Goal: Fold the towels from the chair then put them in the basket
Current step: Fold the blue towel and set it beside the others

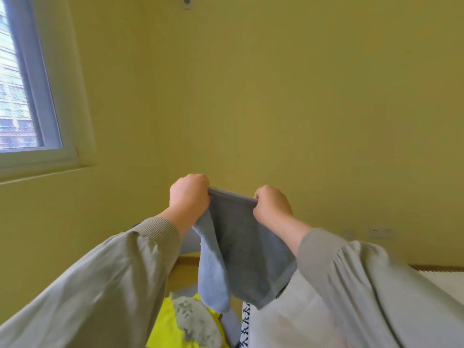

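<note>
Left hand [189, 194] and right hand [272, 204] both fisted on grey towel's [241, 247] top edge, held aloft. Lower layers hang uneven, possibly half-folded; corners may misalign.

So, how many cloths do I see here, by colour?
Grey towel, held up: 1
Yellow cloth: 1
Patterned grey cloth: 1
Total: 3
Bluish bits beside them are too hidden to count.
</note>
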Tool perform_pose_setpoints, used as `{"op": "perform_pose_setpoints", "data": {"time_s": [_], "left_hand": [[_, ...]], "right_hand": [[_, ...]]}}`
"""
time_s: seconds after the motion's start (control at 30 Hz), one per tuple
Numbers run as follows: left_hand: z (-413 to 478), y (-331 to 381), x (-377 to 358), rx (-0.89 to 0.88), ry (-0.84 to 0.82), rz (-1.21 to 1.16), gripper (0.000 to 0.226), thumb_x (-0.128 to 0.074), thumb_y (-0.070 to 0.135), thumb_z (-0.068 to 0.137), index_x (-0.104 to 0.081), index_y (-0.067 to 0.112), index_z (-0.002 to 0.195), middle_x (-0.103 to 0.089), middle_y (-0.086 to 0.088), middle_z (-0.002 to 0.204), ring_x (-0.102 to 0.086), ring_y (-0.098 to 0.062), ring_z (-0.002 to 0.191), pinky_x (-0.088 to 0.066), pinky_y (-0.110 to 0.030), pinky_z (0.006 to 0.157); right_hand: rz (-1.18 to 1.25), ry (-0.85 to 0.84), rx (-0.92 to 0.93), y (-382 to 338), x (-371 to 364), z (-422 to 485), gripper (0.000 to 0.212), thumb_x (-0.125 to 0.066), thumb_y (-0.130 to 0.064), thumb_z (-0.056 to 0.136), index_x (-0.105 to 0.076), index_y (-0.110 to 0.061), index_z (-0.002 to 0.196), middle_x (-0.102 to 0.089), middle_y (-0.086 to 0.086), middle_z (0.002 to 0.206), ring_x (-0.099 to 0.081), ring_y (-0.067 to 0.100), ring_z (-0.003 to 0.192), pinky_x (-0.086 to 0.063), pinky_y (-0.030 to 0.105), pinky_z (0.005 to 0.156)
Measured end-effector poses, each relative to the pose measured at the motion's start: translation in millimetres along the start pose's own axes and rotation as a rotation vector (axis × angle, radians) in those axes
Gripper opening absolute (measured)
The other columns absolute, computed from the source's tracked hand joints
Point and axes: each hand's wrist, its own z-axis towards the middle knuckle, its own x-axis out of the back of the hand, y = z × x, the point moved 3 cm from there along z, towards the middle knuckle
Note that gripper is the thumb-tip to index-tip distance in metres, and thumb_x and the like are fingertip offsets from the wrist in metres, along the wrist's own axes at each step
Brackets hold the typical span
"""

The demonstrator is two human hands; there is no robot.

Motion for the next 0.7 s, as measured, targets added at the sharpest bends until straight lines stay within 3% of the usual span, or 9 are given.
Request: {"op": "perform_pose_setpoints", "data": {"time_s": [0.13,0.27,0.4,0.5,0.57,0.7], "left_hand": [[-6,-4,7,-0.027,-0.02,0.019,0.015,-0.06,0.029,0.087,-0.06,0.015,0.081,-0.061,-0.004,0.085,-0.05,-0.027,0.071,-0.038,-0.028,0.058],[-12,-16,14,-0.109,-0.051,-0.152,0.013,-0.062,0.026,0.086,-0.054,0.02,0.078,-0.051,0.004,0.075,-0.053,-0.025,0.076,-0.033,-0.027,0.054],[-20,-33,19,-0.177,-0.057,-0.267,0.022,-0.047,0.001,0.082,-0.044,0.023,0.083,-0.056,0.001,0.083,-0.046,-0.018,0.064,-0.034,-0.027,0.05],[-28,-42,14,-0.227,-0.104,-0.217,0.026,-0.043,-0.002,0.081,-0.045,0.023,0.082,-0.061,-0.002,0.09,-0.053,-0.024,0.074,-0.044,-0.033,0.059],[-33,-47,10,-0.247,-0.119,-0.18,0.027,-0.042,-0.002,0.081,-0.047,0.024,0.086,-0.063,-0.001,0.093,-0.054,-0.026,0.08,-0.046,-0.035,0.064],[-42,-56,6,-0.257,-0.123,-0.099,0.032,-0.04,-0.002,0.078,-0.043,0.029,0.087,-0.061,0.002,0.091,-0.051,-0.024,0.075,-0.039,-0.03,0.057]], "right_hand": [[-0.123,0.097,0.02,29,14,-8,0.014,-0.051,-0.015,0.089,-0.064,-0.013,0.085,-0.067,0.009,0.093,-0.057,0.029,0.1,-0.04,0.032,0.077],[0.089,0.101,0.03,31,20,-8,0.02,-0.048,-0.025,0.096,-0.052,-0.016,0.078,-0.057,0.005,0.079,-0.053,0.029,0.076,-0.036,0.03,0.062],[0.238,0.124,0.078,23,19,-7,0.015,-0.056,-0.022,0.092,-0.051,-0.02,0.077,-0.056,-0.001,0.071,-0.05,0.024,0.066,-0.032,0.028,0.056],[0.324,0.034,0.153,21,15,-7,0.015,-0.059,-0.012,0.089,-0.049,-0.021,0.081,-0.051,-0.003,0.067,-0.046,0.016,0.058,-0.032,0.027,0.052],[0.317,-0.062,0.202,21,13,-9,0.021,-0.059,-0.004,0.087,-0.052,-0.022,0.079,-0.053,-0.003,0.075,-0.048,0.013,0.064,-0.038,0.027,0.056],[0.252,-0.243,0.262,17,9,-15,0.028,-0.06,0.004,0.084,-0.061,-0.024,0.078,-0.059,-0.004,0.086,-0.053,0.011,0.073,-0.043,0.021,0.06]]}}
